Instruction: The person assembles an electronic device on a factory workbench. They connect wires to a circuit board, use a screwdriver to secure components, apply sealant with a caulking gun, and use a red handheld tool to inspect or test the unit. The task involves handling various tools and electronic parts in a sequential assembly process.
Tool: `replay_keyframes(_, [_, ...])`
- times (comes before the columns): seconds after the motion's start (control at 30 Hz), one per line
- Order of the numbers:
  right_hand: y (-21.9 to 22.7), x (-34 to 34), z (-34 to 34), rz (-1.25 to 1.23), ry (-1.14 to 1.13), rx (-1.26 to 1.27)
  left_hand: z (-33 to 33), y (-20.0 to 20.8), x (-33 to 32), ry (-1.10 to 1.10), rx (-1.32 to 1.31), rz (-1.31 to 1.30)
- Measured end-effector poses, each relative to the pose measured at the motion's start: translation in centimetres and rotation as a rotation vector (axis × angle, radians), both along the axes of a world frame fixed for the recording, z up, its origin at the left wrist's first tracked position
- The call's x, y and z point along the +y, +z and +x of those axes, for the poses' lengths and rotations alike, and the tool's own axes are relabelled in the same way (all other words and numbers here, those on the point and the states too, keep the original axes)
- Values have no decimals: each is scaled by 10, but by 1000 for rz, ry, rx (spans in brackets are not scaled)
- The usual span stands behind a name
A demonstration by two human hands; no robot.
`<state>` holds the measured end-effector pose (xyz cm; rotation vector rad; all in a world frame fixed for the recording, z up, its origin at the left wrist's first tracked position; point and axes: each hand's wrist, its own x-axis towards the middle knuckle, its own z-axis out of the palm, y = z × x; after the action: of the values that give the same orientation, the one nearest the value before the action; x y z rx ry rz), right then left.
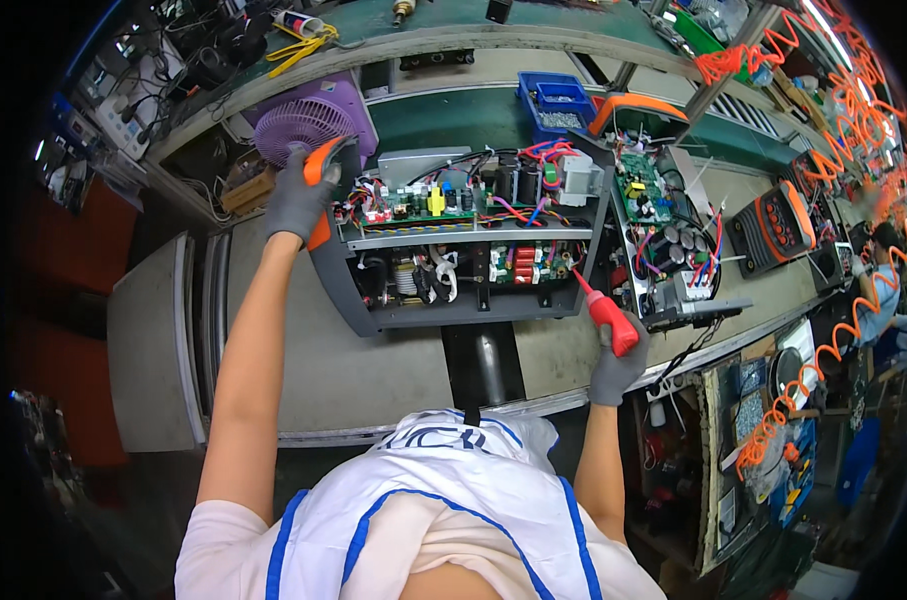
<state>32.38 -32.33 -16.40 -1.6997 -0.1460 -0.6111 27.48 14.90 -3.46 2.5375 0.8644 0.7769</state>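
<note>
An opened machine (pixel 473 235) with a dark grey metal frame lies in front of me, its circuit boards, wires and red components exposed on two levels. My left hand (pixel 301 195), in a grey glove, grips the orange-edged end panel (pixel 318 232) at the machine's left end. In my gloved right hand (pixel 617 365) is a red squeeze bottle (pixel 615 326) with a thin nozzle. Its tip points up and left, at the lower right corner of the frame. Whether the tip touches anything there, I cannot tell.
A second opened machine (pixel 663 225) stands close on the right, with a closed orange-and-black machine (pixel 776 226) beyond it. Behind are a purple fan (pixel 308 125) and a blue bin (pixel 558 105) of small parts. Coiled orange hoses (pixel 841 130) hang at right; a person (pixel 878 290) is farther off.
</note>
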Motion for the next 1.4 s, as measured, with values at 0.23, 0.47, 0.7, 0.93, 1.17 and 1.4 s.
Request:
replay_keyframes(0.23, [43,-3,-18,324,70,39,-10,20,-22,39,18,-83])
replay_keyframes(0.47, [88,28,-10,526,209,79,-13,8,-16,2,-63,-52])
replay_keyframes(0.7, [104,64,-12,134,35,-144,-11,-2,-9,-24,-121,3])
replay_keyframes(0.93, [109,63,-7,505,184,66,-17,9,-17,-35,-119,-22])
replay_keyframes(1.17, [124,72,-12,668,264,138,-49,-1,-35,8,-148,-39])
replay_keyframes(1.4, [105,65,-48,402,180,61,-151,-86,-86,-64,-354,72])
